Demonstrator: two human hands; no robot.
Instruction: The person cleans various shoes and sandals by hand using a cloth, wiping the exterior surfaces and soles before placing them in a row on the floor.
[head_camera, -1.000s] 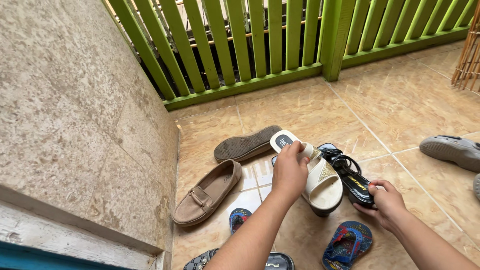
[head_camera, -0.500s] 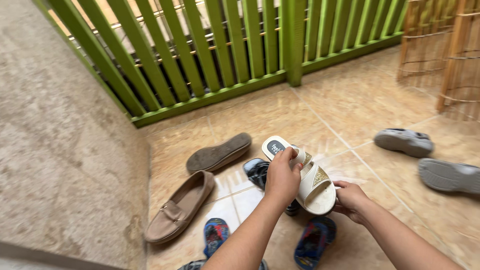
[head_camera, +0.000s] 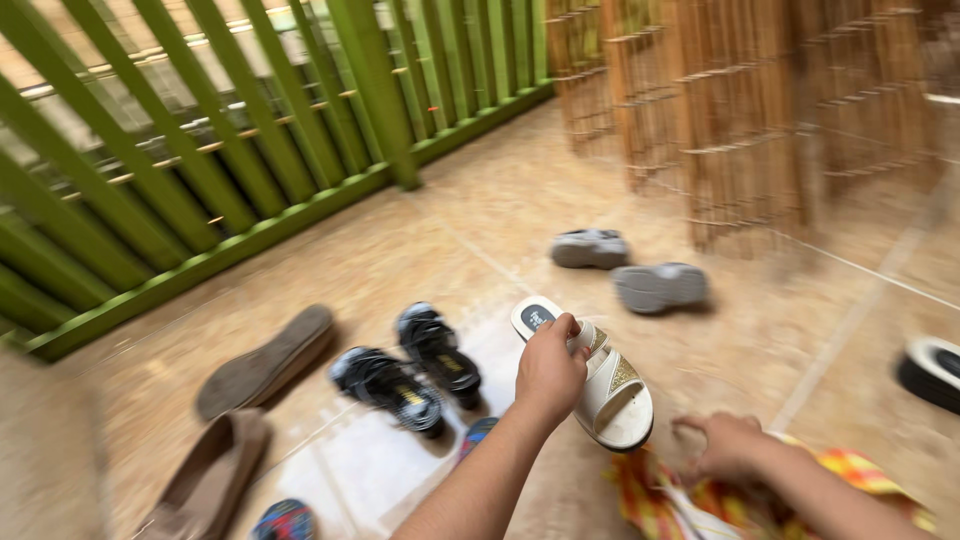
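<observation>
Swung to the right since half a second ago, so the green wooden fence (head_camera: 200, 170) now sits at 10 o'clock and a bamboo screen (head_camera: 750, 120) at 1 o'clock. Left hand (head_camera: 548, 368) closed around the heel end of the white wedge sandal with gold strap trim (head_camera: 600, 390), holding it raised above the beige tiled floor (head_camera: 480, 230), toe toward 5 o'clock. Right hand (head_camera: 728, 447) blurred, over an orange checked cloth (head_camera: 850, 480); cannot tell if open or gripping. Black strappy sandals (head_camera: 410, 375) lying at 9 o'clock of the white one. Better to keep the grip firm on the heel, sole level, clear of the grey clogs (head_camera: 630, 270) at 12 o'clock.
</observation>
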